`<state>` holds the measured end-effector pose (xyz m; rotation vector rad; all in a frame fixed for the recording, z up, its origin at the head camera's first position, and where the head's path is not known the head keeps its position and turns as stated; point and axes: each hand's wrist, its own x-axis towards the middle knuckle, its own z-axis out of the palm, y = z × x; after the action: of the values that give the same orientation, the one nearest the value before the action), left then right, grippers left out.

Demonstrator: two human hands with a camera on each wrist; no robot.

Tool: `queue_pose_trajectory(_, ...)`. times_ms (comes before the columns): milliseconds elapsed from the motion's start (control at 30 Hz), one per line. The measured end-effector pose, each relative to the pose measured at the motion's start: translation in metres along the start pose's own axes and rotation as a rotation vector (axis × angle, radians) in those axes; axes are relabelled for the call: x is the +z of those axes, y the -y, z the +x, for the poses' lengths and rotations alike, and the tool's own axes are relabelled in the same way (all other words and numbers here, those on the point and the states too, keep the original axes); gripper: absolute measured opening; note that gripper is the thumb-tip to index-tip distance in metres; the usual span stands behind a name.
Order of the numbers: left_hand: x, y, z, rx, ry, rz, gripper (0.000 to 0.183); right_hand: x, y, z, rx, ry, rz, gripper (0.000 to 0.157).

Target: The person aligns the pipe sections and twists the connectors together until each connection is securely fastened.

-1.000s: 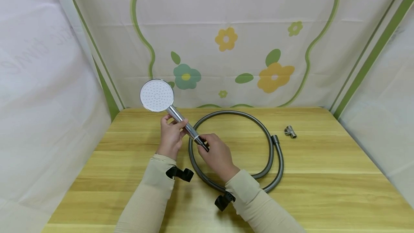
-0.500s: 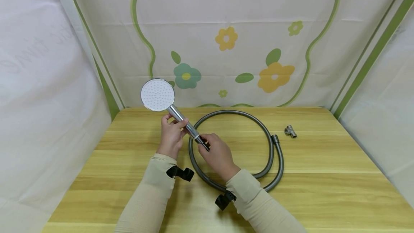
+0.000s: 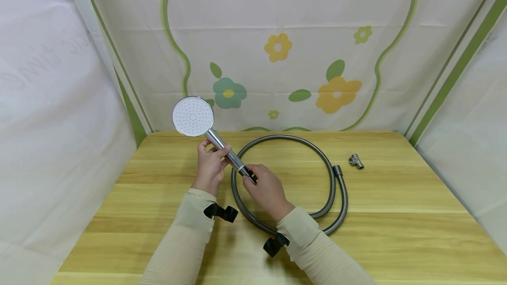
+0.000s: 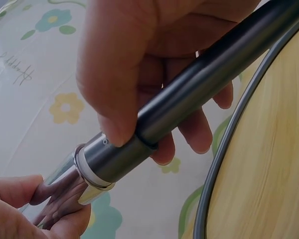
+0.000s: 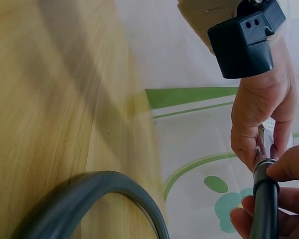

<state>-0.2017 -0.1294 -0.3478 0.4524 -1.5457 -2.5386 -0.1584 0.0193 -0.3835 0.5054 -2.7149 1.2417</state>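
A chrome hand shower (image 3: 192,116) with a round white spray face is held up over the table, tilted to the upper left. My left hand (image 3: 209,168) grips its handle between thumb and fingers. At the handle's lower end, my right hand (image 3: 267,190) pinches the dark connector (image 4: 122,159) of a grey shower hose (image 3: 332,188). In the left wrist view the connector meets the handle in line, with a white ring (image 4: 92,172) showing at the joint. How far it is threaded I cannot tell. The rest of the hose loops across the table beneath my hands.
The hose's other end fitting (image 3: 337,170) lies on the wooden table (image 3: 396,232), right of the loop. Farther right sits a small metal tee fitting (image 3: 356,161). Floral cloth (image 3: 245,12) hangs behind the table, and pale cloth walls stand on both sides.
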Motion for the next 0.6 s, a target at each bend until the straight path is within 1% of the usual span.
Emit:
queue_pose_trajectory(200,-0.0005,0.0001,0.0000,0.000,0.004,-0.006,0.061,-0.0020,0.0003,0.0009,0.037,0.045,0.105,0.029)
queue_pose_trajectory(333,-0.0006,0.0001,0.0000,0.006,0.002,-0.008,0.061,-0.0021,-0.0006,0.0014,0.058,0.063,0.135,0.031)
queue_pose_trajectory(600,-0.0004,0.0002,-0.0002,0.005,-0.005,-0.008,0.061,-0.0017,-0.0029,0.0024,0.063,0.093,0.188,0.032)
